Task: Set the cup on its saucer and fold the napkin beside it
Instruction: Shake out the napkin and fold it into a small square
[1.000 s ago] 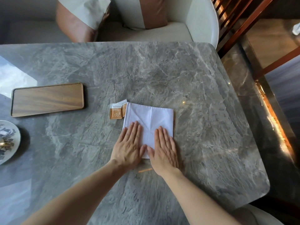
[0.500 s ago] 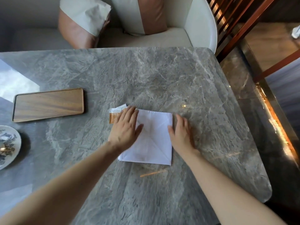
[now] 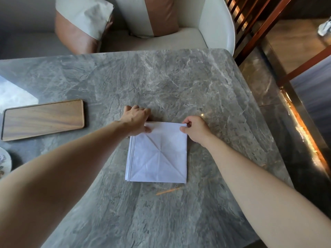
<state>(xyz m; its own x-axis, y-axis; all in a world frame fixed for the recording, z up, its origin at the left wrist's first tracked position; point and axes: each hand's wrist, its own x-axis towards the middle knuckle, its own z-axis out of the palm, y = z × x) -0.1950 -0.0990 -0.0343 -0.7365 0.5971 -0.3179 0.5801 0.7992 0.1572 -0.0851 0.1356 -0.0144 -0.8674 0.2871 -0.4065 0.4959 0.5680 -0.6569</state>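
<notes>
A white napkin (image 3: 158, 154), folded into a layered square with diagonal creases, lies on the grey marble table (image 3: 179, 86). My left hand (image 3: 136, 120) pinches its far left corner between thumb and fingers. My right hand (image 3: 196, 128) pinches the far right corner, and the far edge is lifted slightly off the table. A patterned saucer (image 3: 4, 162) shows only as a sliver at the left edge. No cup is in view.
A long wooden tray (image 3: 43, 119) lies on the table to the left. A thin orange stick (image 3: 168, 191) rests just in front of the napkin. Behind the table stands a white chair (image 3: 215, 27) with brown and white cushions. The table's right edge drops to the floor.
Both hands moved from pressing flat on the napkin's near part to its far corners and now pinch them. The small orange sachets beside the napkin are now hidden behind my left hand.
</notes>
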